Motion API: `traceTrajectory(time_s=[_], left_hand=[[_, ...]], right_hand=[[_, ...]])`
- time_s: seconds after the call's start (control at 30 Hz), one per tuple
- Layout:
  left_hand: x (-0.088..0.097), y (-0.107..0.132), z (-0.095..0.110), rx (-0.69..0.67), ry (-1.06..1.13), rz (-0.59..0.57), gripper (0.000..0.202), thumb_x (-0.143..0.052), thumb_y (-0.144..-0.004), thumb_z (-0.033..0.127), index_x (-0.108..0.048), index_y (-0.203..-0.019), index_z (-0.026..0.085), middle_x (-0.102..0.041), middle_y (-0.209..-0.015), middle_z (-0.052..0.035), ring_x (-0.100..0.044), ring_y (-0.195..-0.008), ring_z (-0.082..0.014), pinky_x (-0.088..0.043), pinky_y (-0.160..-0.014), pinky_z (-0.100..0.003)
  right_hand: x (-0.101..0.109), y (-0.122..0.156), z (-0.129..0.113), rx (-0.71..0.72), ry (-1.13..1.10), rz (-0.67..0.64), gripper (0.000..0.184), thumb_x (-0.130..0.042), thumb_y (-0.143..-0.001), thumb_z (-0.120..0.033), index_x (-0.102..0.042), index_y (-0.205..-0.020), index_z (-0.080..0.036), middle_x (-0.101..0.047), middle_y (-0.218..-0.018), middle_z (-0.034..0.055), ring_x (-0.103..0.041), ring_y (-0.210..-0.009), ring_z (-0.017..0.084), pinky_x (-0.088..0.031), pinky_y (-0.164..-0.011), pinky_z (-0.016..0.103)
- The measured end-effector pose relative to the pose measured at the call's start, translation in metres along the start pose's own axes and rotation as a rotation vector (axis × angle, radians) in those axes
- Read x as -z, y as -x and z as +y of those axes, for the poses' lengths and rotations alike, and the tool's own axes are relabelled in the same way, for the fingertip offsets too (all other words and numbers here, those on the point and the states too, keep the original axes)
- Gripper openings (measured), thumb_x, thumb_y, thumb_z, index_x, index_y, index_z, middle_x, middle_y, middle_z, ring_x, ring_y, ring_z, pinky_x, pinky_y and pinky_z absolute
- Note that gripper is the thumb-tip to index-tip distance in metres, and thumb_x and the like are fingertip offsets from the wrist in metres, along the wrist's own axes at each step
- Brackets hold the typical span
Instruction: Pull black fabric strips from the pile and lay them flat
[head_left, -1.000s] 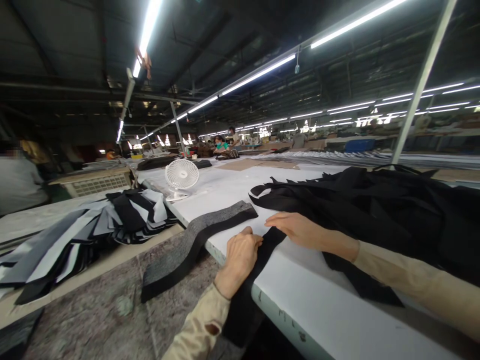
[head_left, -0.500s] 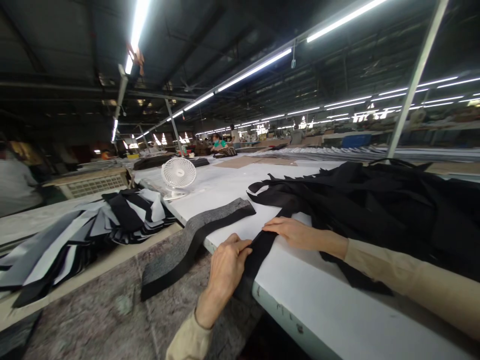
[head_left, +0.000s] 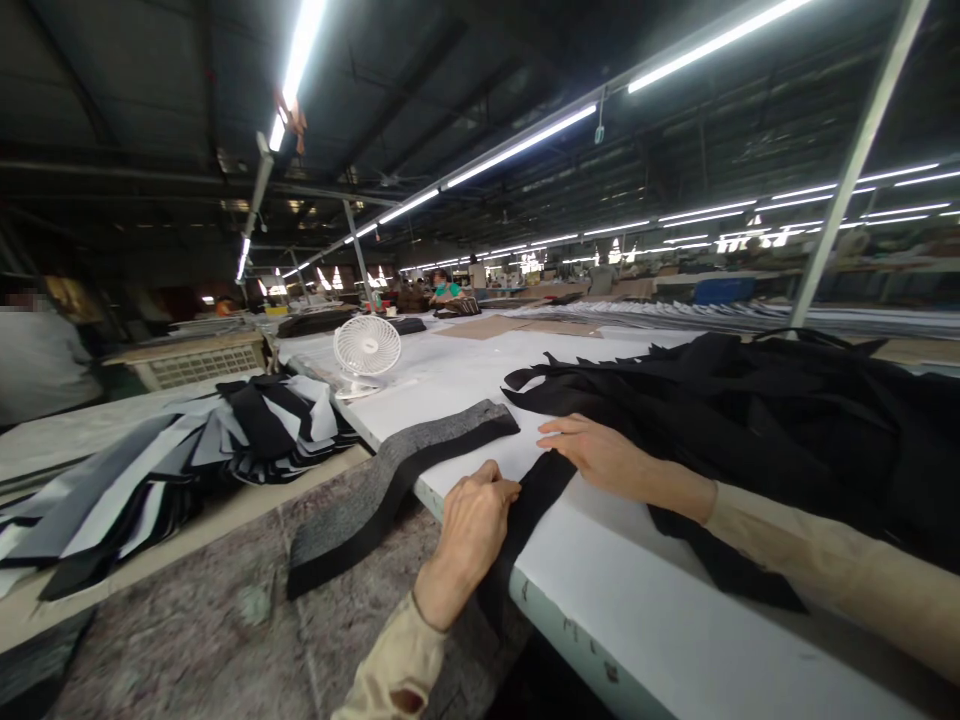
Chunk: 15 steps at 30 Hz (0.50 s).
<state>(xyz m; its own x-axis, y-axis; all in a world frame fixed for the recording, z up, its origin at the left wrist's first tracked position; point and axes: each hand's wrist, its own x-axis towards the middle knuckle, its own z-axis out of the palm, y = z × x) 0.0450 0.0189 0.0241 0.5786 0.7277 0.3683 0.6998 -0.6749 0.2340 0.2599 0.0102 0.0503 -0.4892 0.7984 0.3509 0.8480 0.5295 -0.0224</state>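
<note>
A black fabric strip (head_left: 534,508) lies across the table edge, its near end hanging down. My left hand (head_left: 472,515) pinches the strip's left border between thumb and fingers. Stretched over the strip's far end is my right hand (head_left: 589,455), fingers extended and slightly apart; whether the fingertips touch the cloth I cannot tell. To the left of both hands, a grey-and-black fabric strip (head_left: 401,465) drapes off the same edge. A large heap of black fabric pieces (head_left: 780,420) is piled beyond and to the right of my right hand.
The white-topped table (head_left: 637,590) carries a small white fan (head_left: 367,347) at its left edge. On a lower surface at left lies a fanned stack of grey, white and black strips (head_left: 180,460). A person (head_left: 41,355) is at far left; a metal pole (head_left: 859,165) rises at right.
My right hand has shifted slightly, and the strip's far end now shows below its fingers, apart from the heap. The left hand keeps its pinch. The whole view has moved a little rightward.
</note>
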Motion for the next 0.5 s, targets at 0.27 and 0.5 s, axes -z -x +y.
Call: traceTrajectory(time_s=[0.27,0.5], left_hand=[[0.008,0.005,-0.003,0.164,0.203,0.010,0.024,-0.056,-0.086,0.024,-0.066,-0.108,0.023,-0.065,-0.087,-0.0009,-0.060,-0.081,-0.0158,-0.042,-0.073,-0.026],[0.005,0.035,-0.009,0.081,0.212,0.065,0.025,-0.047,-0.090,0.020,-0.070,-0.094,0.028,-0.055,-0.080,0.0009,-0.054,-0.074,-0.0119,-0.040,-0.066,-0.022]], right_hand=[[-0.015,0.003,-0.005,0.090,-0.174,-0.065,0.045,-0.037,-0.079,0.000,-0.061,-0.117,-0.005,-0.063,-0.117,0.0170,-0.059,-0.109,0.026,-0.046,-0.094,0.040],[-0.015,0.005,-0.004,0.119,-0.158,-0.118,0.062,-0.035,-0.069,0.009,-0.058,-0.123,-0.011,-0.058,-0.122,0.0144,-0.054,-0.112,0.022,-0.043,-0.099,0.038]])
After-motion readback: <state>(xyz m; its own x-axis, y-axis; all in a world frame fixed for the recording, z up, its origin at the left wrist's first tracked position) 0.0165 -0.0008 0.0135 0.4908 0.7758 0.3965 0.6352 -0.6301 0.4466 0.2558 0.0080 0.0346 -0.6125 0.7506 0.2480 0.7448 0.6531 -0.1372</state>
